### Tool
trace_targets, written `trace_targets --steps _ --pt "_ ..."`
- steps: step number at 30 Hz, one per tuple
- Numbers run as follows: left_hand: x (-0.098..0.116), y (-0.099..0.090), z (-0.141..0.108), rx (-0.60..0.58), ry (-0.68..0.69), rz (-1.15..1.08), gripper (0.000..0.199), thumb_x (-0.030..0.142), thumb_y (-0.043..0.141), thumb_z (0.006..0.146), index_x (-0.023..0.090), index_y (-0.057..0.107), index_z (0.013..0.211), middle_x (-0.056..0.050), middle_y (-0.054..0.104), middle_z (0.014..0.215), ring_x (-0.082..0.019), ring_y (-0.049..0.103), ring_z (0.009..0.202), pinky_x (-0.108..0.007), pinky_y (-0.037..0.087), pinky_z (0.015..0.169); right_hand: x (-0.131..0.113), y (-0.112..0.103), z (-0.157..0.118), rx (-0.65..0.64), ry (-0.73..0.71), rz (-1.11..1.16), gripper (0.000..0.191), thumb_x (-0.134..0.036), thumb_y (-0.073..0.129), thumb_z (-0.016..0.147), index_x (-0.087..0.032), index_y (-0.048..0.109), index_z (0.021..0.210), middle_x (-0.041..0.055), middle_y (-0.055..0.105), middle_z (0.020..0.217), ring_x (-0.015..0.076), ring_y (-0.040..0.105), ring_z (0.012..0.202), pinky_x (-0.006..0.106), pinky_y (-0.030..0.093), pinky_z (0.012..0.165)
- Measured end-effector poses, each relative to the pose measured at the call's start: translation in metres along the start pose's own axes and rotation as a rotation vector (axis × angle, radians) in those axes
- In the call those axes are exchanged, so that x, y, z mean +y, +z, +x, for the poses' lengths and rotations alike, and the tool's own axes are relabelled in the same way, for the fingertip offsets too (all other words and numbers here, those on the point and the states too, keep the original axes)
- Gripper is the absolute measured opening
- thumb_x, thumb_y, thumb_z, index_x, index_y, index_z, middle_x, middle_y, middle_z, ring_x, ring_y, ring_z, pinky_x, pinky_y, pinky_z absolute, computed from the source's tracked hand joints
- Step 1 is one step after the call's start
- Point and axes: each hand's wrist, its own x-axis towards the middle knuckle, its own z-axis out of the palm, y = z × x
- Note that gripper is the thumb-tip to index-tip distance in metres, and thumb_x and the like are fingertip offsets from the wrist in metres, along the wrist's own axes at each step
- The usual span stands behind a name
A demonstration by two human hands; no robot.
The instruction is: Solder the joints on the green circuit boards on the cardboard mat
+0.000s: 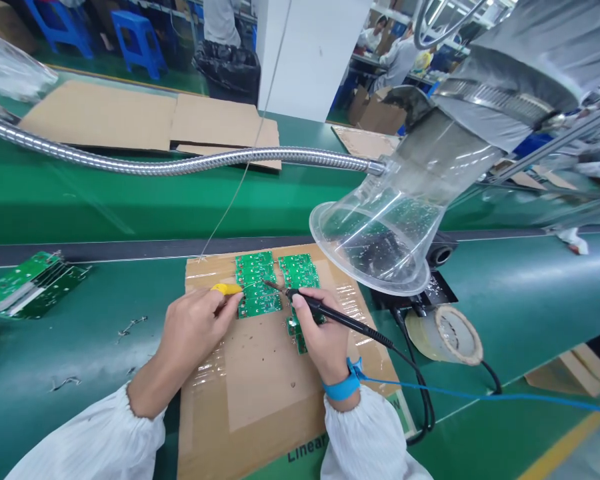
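My left hand [195, 327] is closed in a pinch on a thin solder wire with a yellow sleeve [226, 289]. The wire's end reaches over the left group of green circuit boards [257, 305]. In my right hand [325, 333] is a black soldering iron [350, 321], gripped like a pen. Its tip points left and down at the same boards, close to the wire; whether tip and wire touch cannot be made out. A second group of boards [299, 268] lies alongside, partly hidden by my right hand. All rest on a cardboard sheet [260, 387].
A clear fume hood [375, 247] hangs above and right of the boards. A tape roll [447, 333] and black cables stand at right. A blue wrist-strap cord [455, 391] trails rightward. More circuit boards [30, 283] and wire scraps lie at left. People work in the background.
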Motion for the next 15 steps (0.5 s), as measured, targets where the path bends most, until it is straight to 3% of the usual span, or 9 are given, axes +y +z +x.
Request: trace_targets --steps 6,15 --pt "0.0000 0.0004 0.0013 0.010 0.011 0.009 0.053 0.045 0.053 0.100 0.022 0.048 0.053 0.000 0.054 0.049 -0.015 0.050 0.047 -0.030 0.029 0.052 0.0000 0.0010 0.0006 -0.046 0.001 -0.005 0.014 -0.036 0.071 0.092 -0.024 0.073 0.097 0.0031 0.077 0.090 0.0197 0.073 0.085 0.033 0.058 0.079" --pt "0.0013 0.0077 -0.0007 0.056 0.039 0.074 0.053 0.045 0.054 0.101 0.022 0.049 0.054 0.000 0.055 0.050 -0.015 0.052 0.048 -0.030 0.030 0.053 0.0009 0.0020 -0.0003 -0.016 -0.020 0.014 0.011 -0.033 0.071 0.092 -0.024 0.073 0.096 0.0013 0.077 0.088 0.0172 0.073 0.081 0.029 0.058 0.076"
